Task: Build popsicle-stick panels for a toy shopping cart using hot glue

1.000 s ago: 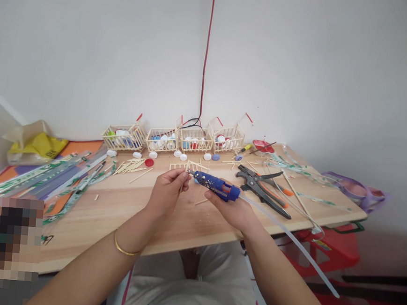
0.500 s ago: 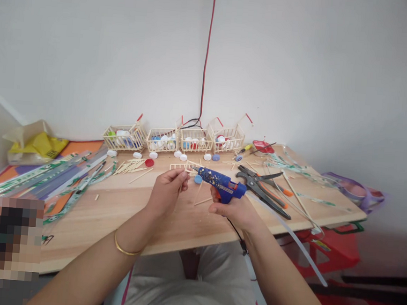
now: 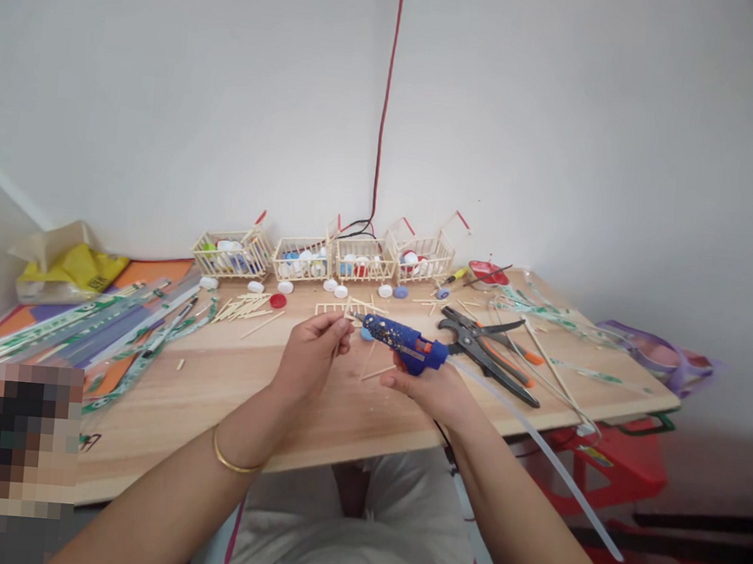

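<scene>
My right hand [image 3: 430, 386] is wrapped round the handle of a blue glue gun [image 3: 404, 341], its body speckled with dried bits. From the rear of the gun a long translucent glue stick [image 3: 546, 447] trails down to the right. The nozzle points left, close to the fingertips of my left hand [image 3: 316, 347]. That hand is closed in a pinch on a thin wooden stick [image 3: 348, 318], mostly hidden by the fingers. Behind the nozzle lie a blue bottle cap [image 3: 367, 333] and a ladder-like frame of sticks [image 3: 332, 308].
Several small stick-built carts [image 3: 232, 255] filled with caps stand along the wall. Loose sticks [image 3: 241, 307] and a red cap [image 3: 278, 300] lie before them. Black cutters [image 3: 488, 352] rest at right. Plastic-wrapped sticks [image 3: 119, 323] and a yellow bag [image 3: 70, 271] occupy the left.
The glue gun has tilted slightly, and its rear end has shifted a little left and down. The trailing glue stick's end has swung lower and right. My left hand stays nearly still.
</scene>
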A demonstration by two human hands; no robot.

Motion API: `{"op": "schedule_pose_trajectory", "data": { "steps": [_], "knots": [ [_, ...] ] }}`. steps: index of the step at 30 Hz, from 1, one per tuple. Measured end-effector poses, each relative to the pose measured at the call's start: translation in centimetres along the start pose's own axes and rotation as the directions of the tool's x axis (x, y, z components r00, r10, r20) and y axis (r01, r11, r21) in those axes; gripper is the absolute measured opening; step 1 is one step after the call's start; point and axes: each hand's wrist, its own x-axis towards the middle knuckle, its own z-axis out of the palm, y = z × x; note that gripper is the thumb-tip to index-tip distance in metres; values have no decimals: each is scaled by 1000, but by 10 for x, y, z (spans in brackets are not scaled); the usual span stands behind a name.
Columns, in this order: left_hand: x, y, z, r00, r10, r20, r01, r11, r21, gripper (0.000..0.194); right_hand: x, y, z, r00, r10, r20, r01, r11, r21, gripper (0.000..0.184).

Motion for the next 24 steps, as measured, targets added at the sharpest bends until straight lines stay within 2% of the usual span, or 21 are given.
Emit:
{"op": "schedule_pose_trajectory", "data": {
  "steps": [8, 16, 20, 24],
  "knots": [
    [-1, 1, 1, 1000, -2, 7, 2, 1000, -5, 18, 1, -2, 1, 1000, 2, 13, -2, 1000, -19, 33],
    [0, -2, -2, 1000, -14, 24, 13, 999, 29, 19, -1, -10, 4, 999, 43, -28, -43, 999, 19, 36],
    [-1, 0, 0, 1000, -19, -2, 19, 1000, 8, 20, 0, -9, 4, 999, 33, -43, -31, 999, 45, 41],
    [0, 1, 1, 999, -23, -38, 21, 999, -41, 19, -5, -11, -4, 998, 42, -43, -40, 998, 40, 40]
  ]
}}
